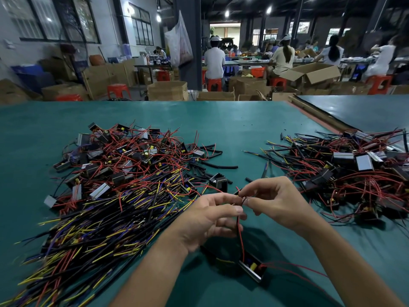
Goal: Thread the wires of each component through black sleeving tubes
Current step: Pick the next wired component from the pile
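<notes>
Two hands meet above a green worktop. The left hand and right hand each pinch the red and black wires of one component, nearest the viewer. Two tangled piles flank them, a left pile and a right pile. Loose black sleeving tubes lie between the piles.

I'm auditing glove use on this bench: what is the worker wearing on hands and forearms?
Nothing visible: the left hand and right hand are bare, no gloves, rings or watch; the left forearm and right forearm are uncovered to the frame edge, no sleeves in view.
</notes>
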Demonstrator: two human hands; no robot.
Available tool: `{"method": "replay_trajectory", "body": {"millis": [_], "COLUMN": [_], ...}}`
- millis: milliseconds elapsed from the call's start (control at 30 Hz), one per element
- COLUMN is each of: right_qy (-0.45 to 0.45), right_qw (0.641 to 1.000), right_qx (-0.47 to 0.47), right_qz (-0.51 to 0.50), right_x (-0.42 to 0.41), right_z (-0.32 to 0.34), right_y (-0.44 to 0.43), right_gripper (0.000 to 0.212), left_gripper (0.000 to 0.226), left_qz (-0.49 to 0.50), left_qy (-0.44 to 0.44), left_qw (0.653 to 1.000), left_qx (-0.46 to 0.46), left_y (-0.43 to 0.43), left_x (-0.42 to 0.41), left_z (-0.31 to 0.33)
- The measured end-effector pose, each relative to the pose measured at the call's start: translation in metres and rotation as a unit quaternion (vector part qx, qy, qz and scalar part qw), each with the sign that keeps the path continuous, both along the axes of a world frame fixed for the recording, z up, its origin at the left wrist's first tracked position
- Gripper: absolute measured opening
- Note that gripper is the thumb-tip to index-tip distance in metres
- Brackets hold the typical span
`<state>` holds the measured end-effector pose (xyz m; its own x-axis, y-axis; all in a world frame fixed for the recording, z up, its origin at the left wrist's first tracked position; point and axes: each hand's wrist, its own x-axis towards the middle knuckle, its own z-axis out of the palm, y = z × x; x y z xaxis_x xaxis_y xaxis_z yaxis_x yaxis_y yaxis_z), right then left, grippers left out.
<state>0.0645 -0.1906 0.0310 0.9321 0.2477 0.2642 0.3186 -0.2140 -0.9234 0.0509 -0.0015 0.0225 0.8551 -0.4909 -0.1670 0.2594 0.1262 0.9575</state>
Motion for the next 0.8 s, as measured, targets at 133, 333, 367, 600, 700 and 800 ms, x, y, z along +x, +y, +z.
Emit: {"method": "replay_trajectory", "body": {"millis": [133,333,367,600,700,800], "right_qy": [0.001,0.047,0.057,0.134,0.154,0.158], "right_qw": [1.0,0.997,0.996,0.985,0.981,0.98], "right_qx": [0.01,0.058,0.065,0.113,0.122,0.117], "right_qz": [0.0,0.018,0.022,0.006,0.009,0.015], "right_x": [0.001,0.001,0.001,0.004,0.004,0.004], "right_z": [-0.003,-0.002,-0.002,0.005,0.007,0.008], "right_y": [0.002,0.001,0.0,-0.012,-0.017,-0.02], "right_gripper": [0.018,0.015,0.014,0.02,0.02,0.012], "left_gripper": [0.011,0.017,0.017,0.014,0.006,0.018], "left_qz": [0.014,0.024,0.031,0.131,0.188,0.223], "left_qy": [-0.024,-0.035,-0.042,-0.085,-0.111,-0.144], "left_qw": [0.999,0.998,0.997,0.987,0.976,0.964], "left_qx": [0.028,0.052,0.055,0.038,0.026,0.026], "left_y": [-0.001,-0.004,-0.005,-0.006,-0.007,-0.007], "left_x": [-0.001,-0.001,-0.002,0.002,0.004,0.006], "left_z": [-0.004,-0.002,-0.002,-0.003,-0.005,-0.007]}}
